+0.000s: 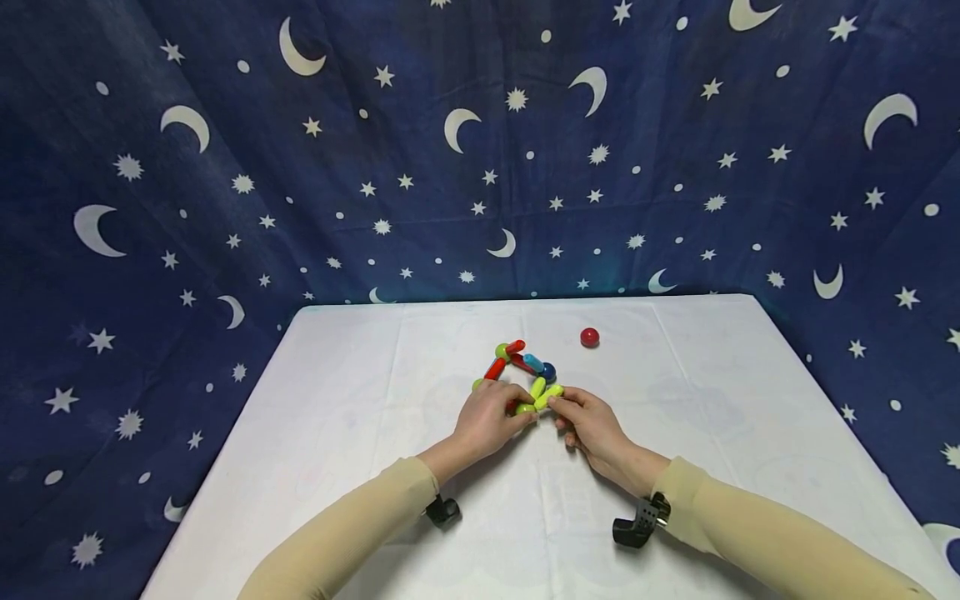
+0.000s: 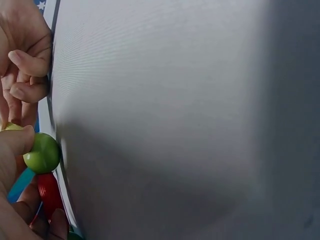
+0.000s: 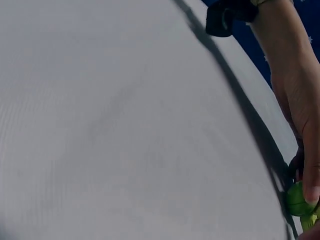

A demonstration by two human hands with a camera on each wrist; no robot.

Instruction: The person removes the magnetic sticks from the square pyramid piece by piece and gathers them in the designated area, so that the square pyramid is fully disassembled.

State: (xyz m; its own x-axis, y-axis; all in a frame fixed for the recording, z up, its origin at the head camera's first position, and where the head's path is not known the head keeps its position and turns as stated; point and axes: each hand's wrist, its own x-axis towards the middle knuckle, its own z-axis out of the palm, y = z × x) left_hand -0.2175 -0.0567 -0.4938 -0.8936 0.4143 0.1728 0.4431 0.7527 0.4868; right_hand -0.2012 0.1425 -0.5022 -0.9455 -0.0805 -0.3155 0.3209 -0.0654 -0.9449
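Observation:
My left hand [image 1: 489, 417] grips a green ball [image 1: 525, 409] at the near corner of a ball-and-stick construction; in the left wrist view, the thumb presses on this green ball [image 2: 44, 155], and a red stick [image 2: 49, 194] runs from it. Between thumb and fingers my right hand [image 1: 597, 433] pinches a yellow stick [image 1: 550, 397], its far end close to the green ball. Another yellow stick [image 1: 537, 387] lies beside it, leading toward a dark blue ball [image 1: 549, 372]. Farther back are a light blue stick [image 1: 533, 362], red sticks [image 1: 495, 369] and a second green ball [image 1: 503, 352].
A loose red ball [image 1: 589, 337] lies toward the back of the white-covered table [image 1: 690, 400], right of the construction. Behind and beside the table hangs a dark blue cloth [image 1: 420, 225] with moons and stars. Both wrists wear a small black camera [image 1: 636, 530].

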